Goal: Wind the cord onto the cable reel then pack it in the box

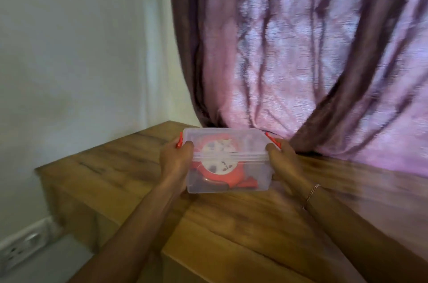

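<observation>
So I read this as the last step: the cable reel [218, 164] already lies inside the box [228, 160], with the lid [245, 138] seated on top, and the winding looks finished, though I cannot make out the cord itself through the plastic. The box sits on the desk [231, 224], near its far edge and just in front of the curtain [301, 51].

My left hand [177, 163] is clamped on the left end of the box, thumb over the lid rim, close by the red latch [179, 140]. My right hand [283, 163] grips the right end the same way, beside the other red latch [274, 140]. The two hands are well apart, with the box held between them.

I judge the next move to be pressing both latches down until they catch, with even pressure from each side so the lid does not lift at one corner. Whether either latch is already locked, I cannot tell; the view is blurred.

The box is clear, thin-walled plastic, rectangular with rounded corners, likely slick and a little flexible under a squeeze. The reel is a round red housing with a pale disc on its face. The desk is wood-grained and smooth; the curtain is soft, folded pink and brown fabric.
</observation>
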`<state>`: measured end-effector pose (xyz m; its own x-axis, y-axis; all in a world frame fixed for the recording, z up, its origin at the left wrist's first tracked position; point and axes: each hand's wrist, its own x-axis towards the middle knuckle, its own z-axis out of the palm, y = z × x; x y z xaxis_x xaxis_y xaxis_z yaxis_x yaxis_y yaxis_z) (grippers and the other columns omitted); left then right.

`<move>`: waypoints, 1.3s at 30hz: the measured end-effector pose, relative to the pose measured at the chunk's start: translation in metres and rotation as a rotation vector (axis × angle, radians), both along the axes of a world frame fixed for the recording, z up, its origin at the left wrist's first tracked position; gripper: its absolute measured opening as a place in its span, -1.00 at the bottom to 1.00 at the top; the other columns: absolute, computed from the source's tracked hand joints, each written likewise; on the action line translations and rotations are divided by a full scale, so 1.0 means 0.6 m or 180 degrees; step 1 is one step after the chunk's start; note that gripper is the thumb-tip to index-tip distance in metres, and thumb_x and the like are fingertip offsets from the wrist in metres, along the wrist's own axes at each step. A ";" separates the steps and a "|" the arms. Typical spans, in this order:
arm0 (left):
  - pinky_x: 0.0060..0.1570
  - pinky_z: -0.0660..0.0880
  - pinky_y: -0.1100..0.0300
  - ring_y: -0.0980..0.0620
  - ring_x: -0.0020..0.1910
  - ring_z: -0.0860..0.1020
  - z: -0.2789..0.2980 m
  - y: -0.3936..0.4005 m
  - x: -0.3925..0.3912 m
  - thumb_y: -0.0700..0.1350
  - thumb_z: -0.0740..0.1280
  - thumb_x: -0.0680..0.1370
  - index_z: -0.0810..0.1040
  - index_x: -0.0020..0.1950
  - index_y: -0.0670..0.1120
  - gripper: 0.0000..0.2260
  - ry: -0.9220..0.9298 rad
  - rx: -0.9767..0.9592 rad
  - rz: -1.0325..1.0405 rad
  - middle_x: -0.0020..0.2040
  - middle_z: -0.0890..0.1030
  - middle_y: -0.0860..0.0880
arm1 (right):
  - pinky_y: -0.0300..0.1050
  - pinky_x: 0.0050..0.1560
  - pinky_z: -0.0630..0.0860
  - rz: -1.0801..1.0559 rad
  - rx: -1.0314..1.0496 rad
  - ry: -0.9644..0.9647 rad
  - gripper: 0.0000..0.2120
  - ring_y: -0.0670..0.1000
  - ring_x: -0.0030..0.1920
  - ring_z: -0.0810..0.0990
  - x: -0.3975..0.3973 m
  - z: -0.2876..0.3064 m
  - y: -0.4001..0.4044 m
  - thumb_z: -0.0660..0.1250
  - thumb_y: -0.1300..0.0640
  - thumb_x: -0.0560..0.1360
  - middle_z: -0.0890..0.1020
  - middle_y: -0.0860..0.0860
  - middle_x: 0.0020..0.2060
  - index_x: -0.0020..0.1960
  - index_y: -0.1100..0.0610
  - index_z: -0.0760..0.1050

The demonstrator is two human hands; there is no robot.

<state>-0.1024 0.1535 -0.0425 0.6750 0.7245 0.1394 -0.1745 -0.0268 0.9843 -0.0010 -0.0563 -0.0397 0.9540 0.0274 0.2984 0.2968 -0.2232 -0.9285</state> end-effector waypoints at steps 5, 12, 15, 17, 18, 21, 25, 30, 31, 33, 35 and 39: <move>-0.02 0.71 -0.13 -0.13 -0.10 0.72 -0.010 0.130 -0.046 -0.10 0.38 0.62 0.67 -0.01 0.00 -0.93 -0.0075 -0.0097 0.0768 -0.07 0.75 -0.06 | -0.11 -0.16 0.51 0.0608 -0.0080 -0.0132 -0.76 0.05 -0.07 0.62 0.045 0.000 0.180 0.21 0.10 0.48 0.66 0.01 -0.06 0.09 0.07 0.55; 0.14 0.65 0.07 0.07 -0.04 0.70 -0.020 0.234 -0.132 -0.06 0.46 0.57 0.64 0.33 -0.09 -0.66 -0.0318 0.0484 0.1624 -0.02 0.72 0.10 | 0.22 -0.05 0.64 0.1301 0.0041 0.0183 -0.69 0.06 -0.04 0.66 0.045 0.006 0.399 0.14 0.03 0.49 0.68 -0.08 -0.01 -0.04 -0.27 0.62; 0.26 0.62 -0.05 0.03 0.19 0.66 -0.022 0.268 -0.154 0.05 0.50 0.51 0.45 0.53 -0.09 -0.37 -0.0250 0.0586 0.1908 0.34 0.64 -0.03 | 0.25 -0.06 0.63 0.1476 -0.0002 0.0227 -0.74 0.11 -0.07 0.67 0.048 0.001 0.475 0.13 -0.09 0.44 0.69 -0.05 -0.08 -0.13 -0.33 0.58; 0.28 0.61 -0.09 -0.04 0.26 0.64 -0.023 0.289 -0.162 0.06 0.50 0.52 0.41 0.55 -0.08 -0.35 -0.0229 0.0609 0.2038 0.42 0.59 -0.04 | 0.24 -0.06 0.64 0.1558 0.0007 0.0305 -0.73 0.11 -0.05 0.67 0.058 -0.006 0.517 0.13 -0.16 0.39 0.69 -0.06 -0.05 -0.08 -0.25 0.59; 0.27 0.61 -0.10 -0.06 0.25 0.65 -0.026 0.298 -0.165 0.07 0.50 0.51 0.43 0.54 -0.08 -0.35 -0.0270 0.0594 0.2103 0.41 0.60 -0.04 | 0.23 -0.06 0.64 0.1605 0.0012 0.0351 -0.70 0.11 -0.04 0.66 0.065 -0.009 0.538 0.13 -0.17 0.38 0.68 -0.05 -0.03 -0.06 -0.21 0.60; 0.24 0.63 -0.13 -0.10 0.23 0.66 -0.027 0.322 -0.171 0.05 0.51 0.51 0.47 0.52 -0.08 -0.39 -0.0280 0.0517 0.2258 0.37 0.63 -0.07 | 0.20 -0.03 0.64 0.1709 0.0022 0.0366 -0.69 0.10 0.00 0.65 0.087 -0.017 0.597 0.11 -0.22 0.33 0.67 -0.06 0.02 -0.11 -0.26 0.60; 0.29 0.59 -0.11 -0.13 0.35 0.60 -0.029 0.347 -0.173 0.01 0.51 0.53 0.44 0.54 -0.06 -0.40 -0.0380 0.0258 0.2280 0.45 0.56 -0.06 | 0.21 -0.06 0.64 0.1792 -0.0053 0.0324 -0.70 0.10 -0.03 0.65 0.097 -0.016 0.645 0.09 -0.18 0.39 0.68 -0.06 -0.04 -0.16 -0.28 0.61; 0.31 0.55 -0.17 -0.18 0.47 0.49 -0.038 0.353 -0.159 0.07 0.46 0.57 0.33 0.62 0.04 -0.36 -0.0471 0.0189 0.2281 0.57 0.43 -0.06 | 0.26 -0.11 0.64 0.1928 0.0029 0.0461 -0.61 0.14 -0.01 0.62 0.063 0.006 0.652 0.04 -0.12 0.51 0.65 0.01 -0.02 0.08 -0.11 0.61; 0.31 0.55 -0.16 -0.18 0.47 0.49 -0.039 0.352 -0.156 0.07 0.45 0.58 0.32 0.62 0.05 -0.36 -0.0477 0.0176 0.2304 0.58 0.42 -0.06 | 0.26 -0.09 0.64 0.1979 0.0022 0.0486 -0.61 0.14 -0.01 0.63 0.062 0.006 0.652 0.03 -0.13 0.53 0.65 0.03 -0.02 0.08 -0.10 0.60; 0.30 0.55 -0.16 -0.17 0.47 0.48 -0.043 0.354 -0.150 0.06 0.43 0.59 0.31 0.62 0.06 -0.38 -0.0469 0.0145 0.2384 0.58 0.41 -0.06 | 0.23 -0.06 0.64 0.2047 0.0078 0.0564 -0.59 0.14 -0.01 0.63 0.058 0.006 0.650 0.01 -0.20 0.56 0.64 0.07 0.00 0.11 -0.06 0.56; 0.31 0.55 -0.18 -0.18 0.48 0.48 -0.046 0.356 -0.145 0.05 0.42 0.60 0.32 0.62 0.06 -0.39 -0.0483 0.0151 0.2439 0.58 0.41 -0.07 | 0.21 -0.05 0.65 0.2097 0.0155 0.0655 -0.55 0.14 -0.01 0.64 0.050 0.008 0.646 -0.01 -0.25 0.59 0.64 0.10 0.01 0.14 -0.02 0.52; 0.33 0.53 -0.17 -0.17 0.47 0.48 -0.046 0.355 -0.142 0.06 0.43 0.60 0.33 0.61 0.03 -0.40 -0.0420 0.0168 0.2507 0.57 0.43 -0.09 | 0.19 -0.04 0.64 0.2190 0.0201 0.0664 -0.50 0.14 -0.01 0.64 0.033 0.013 0.639 -0.02 -0.31 0.58 0.63 0.12 0.01 0.13 0.02 0.48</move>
<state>-0.1874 0.3667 -0.0704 -0.0567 0.9715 0.2300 -0.1999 -0.2368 0.9508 0.0189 0.3273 -0.0320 0.7641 0.6313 0.1327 0.1660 0.0065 -0.9861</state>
